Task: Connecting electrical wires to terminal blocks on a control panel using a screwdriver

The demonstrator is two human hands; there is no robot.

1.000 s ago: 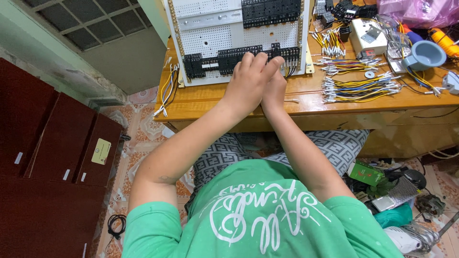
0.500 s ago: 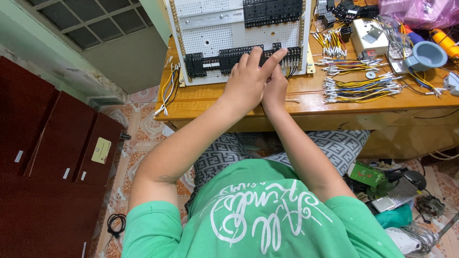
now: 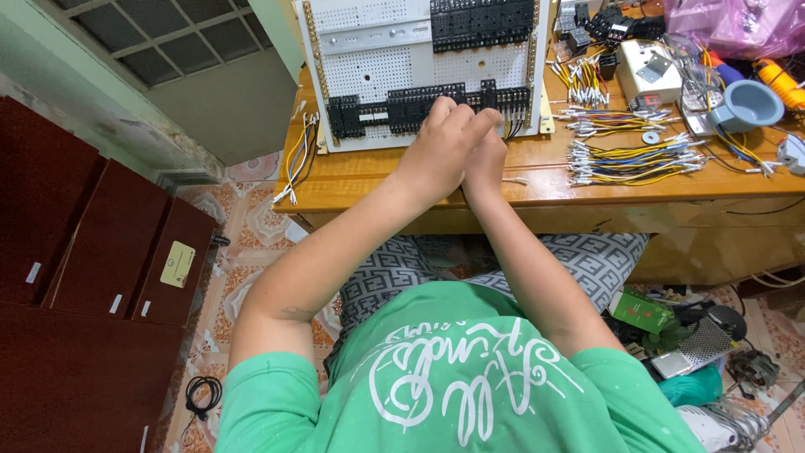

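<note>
On the wooden bench [image 3: 587, 189], seen from the head camera, a white perforated mounting panel [image 3: 377, 75] lay flat, with a row of black terminal blocks [image 3: 394, 109] across its lower part and a second black row [image 3: 482, 21] near its top. Both hands were pressed close together over the right end of the lower row. The left hand [image 3: 440, 151] lay on top, its fingers [image 3: 478, 122] curled and reaching toward the blocks; the right hand [image 3: 488, 159] sat just beside and partly under it, mostly hidden. Whether either grip was clamped on anything could not be told, since the fingertips were covered by the hands themselves.

Against the frame half a second before, the left hand's fingers had drawn in: then they were spread with one raised over the block row, now they were bunched together at its edge. A second before, the fingers had lain flatter across the blocks. The panel and the rest of the bench stood unchanged.

Right of the panel lay bundles of yellow, blue and white cut wires [image 3: 629, 159], well apart from the hands. Farther right stood a pale blue cup [image 3: 750, 105] and a white box [image 3: 650, 71], with a pink plastic bag [image 3: 738, 25] behind. A loose bunch of wires [image 3: 293, 159] hung over the bench's left edge. Below, a patterned grey cushion [image 3: 587, 260] lay under the forearms, and dark red cabinets [image 3: 84, 252] stood to the left on the tiled floor [image 3: 251, 218].
</note>
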